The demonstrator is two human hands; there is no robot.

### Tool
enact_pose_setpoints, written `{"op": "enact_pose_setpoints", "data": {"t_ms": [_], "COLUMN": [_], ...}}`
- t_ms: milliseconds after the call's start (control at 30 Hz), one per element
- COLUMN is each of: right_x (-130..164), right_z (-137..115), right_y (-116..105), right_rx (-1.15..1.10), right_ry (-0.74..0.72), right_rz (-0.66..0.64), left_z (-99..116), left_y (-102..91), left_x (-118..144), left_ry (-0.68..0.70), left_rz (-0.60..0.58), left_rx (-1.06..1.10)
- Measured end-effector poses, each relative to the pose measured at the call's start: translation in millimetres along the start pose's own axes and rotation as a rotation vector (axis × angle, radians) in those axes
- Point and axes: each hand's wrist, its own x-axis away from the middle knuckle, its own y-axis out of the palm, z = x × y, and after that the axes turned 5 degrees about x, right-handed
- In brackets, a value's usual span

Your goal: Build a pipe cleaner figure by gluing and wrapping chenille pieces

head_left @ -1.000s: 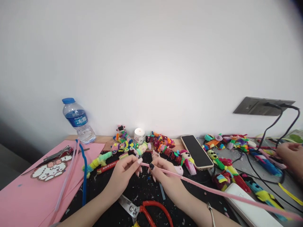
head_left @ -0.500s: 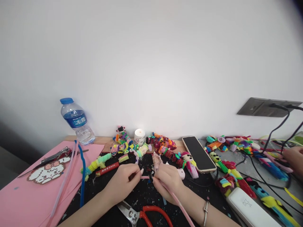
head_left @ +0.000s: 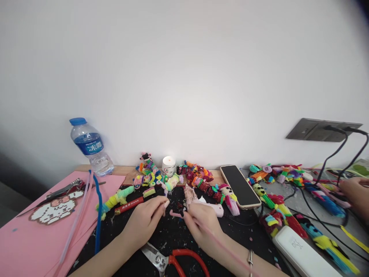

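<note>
My right hand (head_left: 206, 227) pinches a pink pipe cleaner (head_left: 177, 214). Its short end sticks out to the left of the fingers with a small upturned hook, and its long tail runs back over my right wrist. My left hand (head_left: 145, 219) hovers just left of that hooked end, fingertips pressed together and apart from the pipe cleaner; nothing shows between them. Below both hands lie red-handled scissors (head_left: 175, 261), partly cut off by the frame. A pale pink glittery figure (head_left: 190, 194) and a white-pink device (head_left: 217, 209) lie beyond my right hand.
Pink sheets (head_left: 25, 246), a blue pipe cleaner (head_left: 99, 219) and a water bottle (head_left: 90, 146) are at left. Several pipe-cleaner dolls (head_left: 201, 177), a white cup (head_left: 168, 166) and a phone (head_left: 240, 187) line the back. A power bank (head_left: 302, 250), cables and another person's hand (head_left: 356, 196) are at right.
My left fingers have come off the pink pipe cleaner's short end and moved slightly up and left. That end now shows a bent hook. The view has shifted slightly.
</note>
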Motion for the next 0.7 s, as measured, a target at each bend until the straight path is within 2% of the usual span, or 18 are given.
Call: {"op": "enact_pose_setpoints", "data": {"t_ms": [100,200,300,367,467,567,700], "right_x": [-4,-4,-4,-5,-7,-7,1], "right_z": [-3,-11,-16,-17,-12,-1,19], "right_y": [-2,-3,-4,-5,-11,-20,-27], "right_rx": [-0.155,-0.298,-0.406,-0.476,-0.493,-0.313,0.02], "right_ry": [0.219,0.299,0.332,0.333,0.32,0.279,0.246], "right_rz": [0.009,-0.021,-0.072,-0.105,-0.112,-0.028,0.089], "left_z": [2,7,12,13,13,12,11], "left_y": [-0.2,3.5,7.3,7.9,6.2,3.8,2.5], "left_x": [4,8,9,8,4,-1,-6], "left_ry": [0.073,0.213,0.229,0.142,-0.069,-0.22,-0.295], "left_rz": [-0.032,-0.124,-0.156,-0.138,-0.074,-0.03,-0.01], "left_rx": [0.002,-0.024,0.006,0.085,0.25,0.436,0.588]}}
